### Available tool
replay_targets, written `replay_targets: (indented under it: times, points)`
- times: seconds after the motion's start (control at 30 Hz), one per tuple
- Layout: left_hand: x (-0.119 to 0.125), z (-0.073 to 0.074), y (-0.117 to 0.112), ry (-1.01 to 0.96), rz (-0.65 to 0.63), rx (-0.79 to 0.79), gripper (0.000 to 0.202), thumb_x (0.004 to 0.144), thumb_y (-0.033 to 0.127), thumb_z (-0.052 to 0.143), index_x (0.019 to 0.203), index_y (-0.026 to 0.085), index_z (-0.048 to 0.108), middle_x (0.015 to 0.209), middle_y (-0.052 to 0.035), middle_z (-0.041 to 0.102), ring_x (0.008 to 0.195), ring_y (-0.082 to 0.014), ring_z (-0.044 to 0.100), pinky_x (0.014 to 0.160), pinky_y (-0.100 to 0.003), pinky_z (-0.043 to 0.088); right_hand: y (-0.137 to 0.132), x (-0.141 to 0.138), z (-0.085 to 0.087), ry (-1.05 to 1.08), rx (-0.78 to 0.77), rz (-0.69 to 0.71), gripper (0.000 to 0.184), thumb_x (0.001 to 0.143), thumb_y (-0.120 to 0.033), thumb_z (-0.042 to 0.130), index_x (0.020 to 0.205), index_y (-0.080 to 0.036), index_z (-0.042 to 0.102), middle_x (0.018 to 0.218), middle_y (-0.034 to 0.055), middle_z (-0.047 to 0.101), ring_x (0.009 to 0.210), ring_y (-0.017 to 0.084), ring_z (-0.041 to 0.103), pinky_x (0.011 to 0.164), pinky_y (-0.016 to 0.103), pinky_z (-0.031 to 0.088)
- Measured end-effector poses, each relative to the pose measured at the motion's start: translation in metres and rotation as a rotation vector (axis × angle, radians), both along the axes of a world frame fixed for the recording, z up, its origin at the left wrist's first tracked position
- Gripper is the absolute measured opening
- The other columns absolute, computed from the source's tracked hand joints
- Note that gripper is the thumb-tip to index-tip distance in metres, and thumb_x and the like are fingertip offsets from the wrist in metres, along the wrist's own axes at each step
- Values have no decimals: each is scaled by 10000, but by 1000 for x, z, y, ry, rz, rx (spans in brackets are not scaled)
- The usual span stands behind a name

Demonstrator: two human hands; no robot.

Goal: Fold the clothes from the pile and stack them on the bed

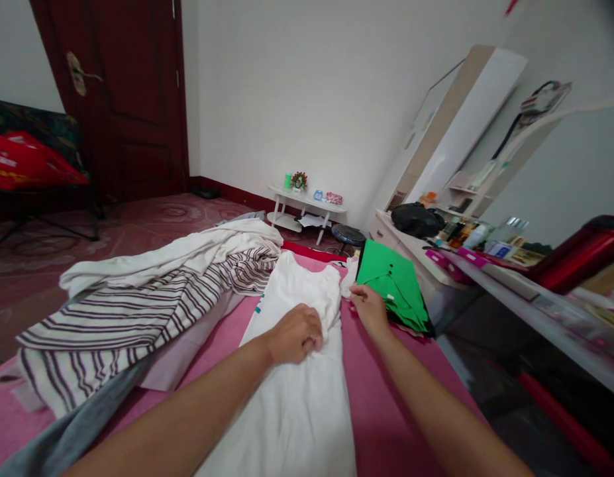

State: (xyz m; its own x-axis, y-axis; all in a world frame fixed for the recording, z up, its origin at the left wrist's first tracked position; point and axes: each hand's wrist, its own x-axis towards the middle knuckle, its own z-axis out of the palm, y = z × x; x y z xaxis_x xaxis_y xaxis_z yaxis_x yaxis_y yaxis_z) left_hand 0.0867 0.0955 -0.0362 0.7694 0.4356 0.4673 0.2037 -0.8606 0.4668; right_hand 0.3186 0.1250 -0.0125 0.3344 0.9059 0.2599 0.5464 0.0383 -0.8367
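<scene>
A long white shirt lies lengthwise on the pink bed cover, its neckline at the far end. My left hand rests on its middle, fingers curled into the bunched cloth. Out to the right, my right hand pinches a white end of cloth that looks like the shirt's sleeve. Just beyond that hand is a stack of folded clothes with a green shirt on top. To the left, a striped shirt and a white garment lie in a loose heap.
A dressing table with a black bag and bottles runs along the right. At the wall stands a low white table, with a round stool near it. A red bag sits on a chair at left, by the door.
</scene>
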Motion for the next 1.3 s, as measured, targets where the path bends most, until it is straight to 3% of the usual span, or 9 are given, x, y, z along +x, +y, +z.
replay_targets:
  times: [0.17, 0.3, 0.43, 0.53, 0.63, 0.73, 0.83, 1.07, 1.3]
  points:
    - [5, 6, -10, 4, 67, 79, 280, 729, 207, 611, 1003, 220, 668, 844, -39, 681, 852, -193, 593, 854, -319, 394, 34, -8, 10, -257, -14, 25, 260, 721, -209, 494, 915, -161, 660, 860, 62, 681, 822, 198, 634, 740, 299, 491]
    - [4, 7, -10, 7, 166, 57, 350, 894, 432, 490, 1182, 268, 606, 775, -28, 666, 788, -191, 609, 767, -295, 415, 44, -19, 27, -431, -63, 115, 303, 654, -122, 581, 907, -230, 709, 893, 26, 690, 917, 201, 602, 838, 286, 433]
    - [9, 2, -7, 43, 419, -29, 539, 853, 398, 529, 1373, 310, 417, 753, -9, 668, 724, -210, 625, 660, -285, 419, 57, -16, 40, -492, -215, 148, 176, 505, -25, 629, 516, -201, 639, 571, -6, 628, 703, 176, 598, 667, 237, 430]
    - [13, -2, -2, 2, 633, -165, 728, 772, 409, 598, 1427, 257, 320, 712, -3, 660, 711, -233, 624, 655, -302, 430, 67, -5, 48, -443, -286, 111, 180, 521, -17, 593, 445, -179, 576, 429, -10, 544, 519, 142, 553, 514, 208, 390]
    - [14, -5, 4, -125, 745, -297, 577, 684, 362, 655, 1233, 218, 551, 809, -37, 659, 797, -239, 611, 717, -311, 429, 70, 2, 52, -319, -305, 46, 163, 621, -51, 546, 510, -165, 579, 412, -4, 543, 388, 112, 501, 411, 192, 353]
    - [14, -9, 12, -454, 691, -610, 118, 571, 220, 692, 670, 177, 645, 711, -29, 603, 770, -217, 581, 709, -288, 403, 67, 2, 52, -155, -292, -18, 142, 683, -51, 525, 598, -159, 561, 458, -7, 575, 365, 88, 505, 371, 163, 358]
    - [15, -10, 23, -750, 576, -888, 158, 544, 181, 695, 504, 162, 544, 526, 10, 499, 631, -176, 547, 629, -263, 394, 63, -1, 49, 5, -288, -57, 128, 715, -39, 519, 673, -157, 545, 471, -14, 581, 364, 80, 518, 358, 148, 389]
    - [-4, 2, 57, -1150, 456, -1165, 321, 708, 343, 628, 965, 159, 571, 760, -35, 649, 661, -165, 617, 631, -267, 493, 72, -11, 40, 182, -205, -46, 215, 739, -50, 533, 921, -165, 535, 741, 50, 705, 657, 138, 691, 585, 219, 570]
    - [-20, -7, 66, -1189, 485, -1191, 529, 756, 232, 615, 1255, 238, 441, 953, -46, 649, 722, -154, 645, 659, -290, 527, 69, -29, 3, -56, -45, 34, 413, 723, -117, 533, 1133, -172, 539, 1173, 102, 636, 1044, 203, 630, 844, 324, 538]
